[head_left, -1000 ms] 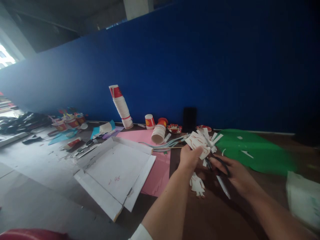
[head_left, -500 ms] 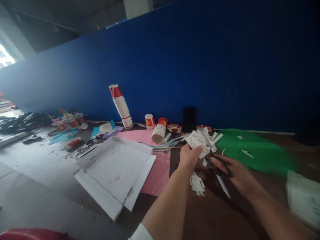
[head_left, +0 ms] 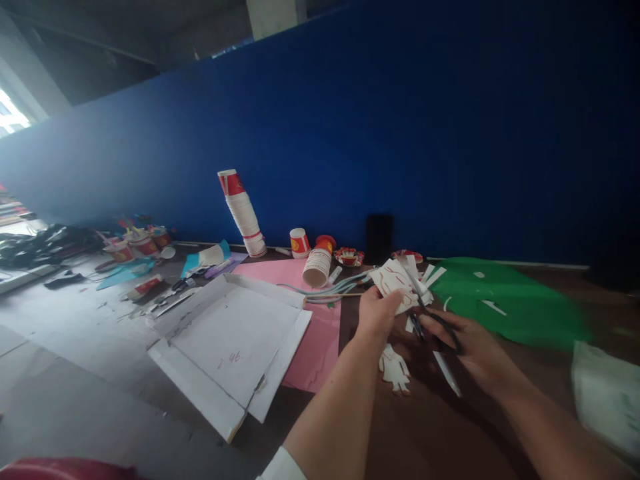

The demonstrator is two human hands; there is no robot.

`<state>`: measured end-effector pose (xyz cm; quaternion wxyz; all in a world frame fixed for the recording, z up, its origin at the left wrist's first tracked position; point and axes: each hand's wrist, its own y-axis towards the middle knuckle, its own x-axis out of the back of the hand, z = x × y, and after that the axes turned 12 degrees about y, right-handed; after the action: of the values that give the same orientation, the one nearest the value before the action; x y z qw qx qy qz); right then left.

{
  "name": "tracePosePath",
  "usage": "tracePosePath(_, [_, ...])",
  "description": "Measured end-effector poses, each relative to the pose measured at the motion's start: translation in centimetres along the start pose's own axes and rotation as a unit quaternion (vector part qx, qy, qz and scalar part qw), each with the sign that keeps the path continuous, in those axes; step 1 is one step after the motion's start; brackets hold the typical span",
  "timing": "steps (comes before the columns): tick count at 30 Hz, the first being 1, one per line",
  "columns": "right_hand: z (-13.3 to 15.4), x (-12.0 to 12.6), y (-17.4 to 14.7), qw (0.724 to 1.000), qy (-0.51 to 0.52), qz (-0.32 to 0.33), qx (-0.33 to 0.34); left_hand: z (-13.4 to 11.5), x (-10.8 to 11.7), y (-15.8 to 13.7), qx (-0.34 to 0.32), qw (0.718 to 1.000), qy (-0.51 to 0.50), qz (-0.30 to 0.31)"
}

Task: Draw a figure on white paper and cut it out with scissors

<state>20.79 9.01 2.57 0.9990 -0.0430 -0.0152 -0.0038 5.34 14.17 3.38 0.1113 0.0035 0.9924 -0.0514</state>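
My left hand (head_left: 377, 312) is closed on a piece of white paper (head_left: 393, 280) with brown curved lines drawn on it, thumb on top. Close by on the right, my right hand (head_left: 457, 337) has its fingers through the dark handles of a pair of scissors (head_left: 447, 327). The scissors' blades reach up to the right edge of the paper. Below my left hand lies a cut-out white paper figure (head_left: 395, 368) on the dark table. White paper strips (head_left: 431, 279) lie behind the scissors. A pale blade-like strip (head_left: 447, 375) shows beneath my right hand.
A white box lid (head_left: 235, 333) lies left on pink paper (head_left: 320, 353). Behind stand a leaning cup stack (head_left: 245, 217) and other paper cups (head_left: 317, 268). Green paper (head_left: 515, 307) lies right, a whitish bag (head_left: 605, 393) at the right edge. A blue partition (head_left: 320, 147) backs the table.
The paper in my left hand has shifted and tilted slightly. The scissors' blades have moved a little against its edge. Everything else stays where it was.
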Motion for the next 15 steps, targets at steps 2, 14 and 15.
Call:
tracePosePath(2, [-0.08,-0.06,0.0,1.0,0.009,-0.001,-0.001,0.05,-0.01,0.05,-0.006,1.0,-0.005,0.002])
tracePosePath(14, [-0.17,-0.08,0.13,0.999,-0.019,-0.01,0.032,0.52,-0.02,0.33,-0.01,1.0,-0.004,-0.015])
tracePosePath(15, [-0.14,-0.12,0.11,0.999,-0.022,-0.012,0.039,0.48,-0.04,0.3,-0.009,1.0,-0.007,-0.014])
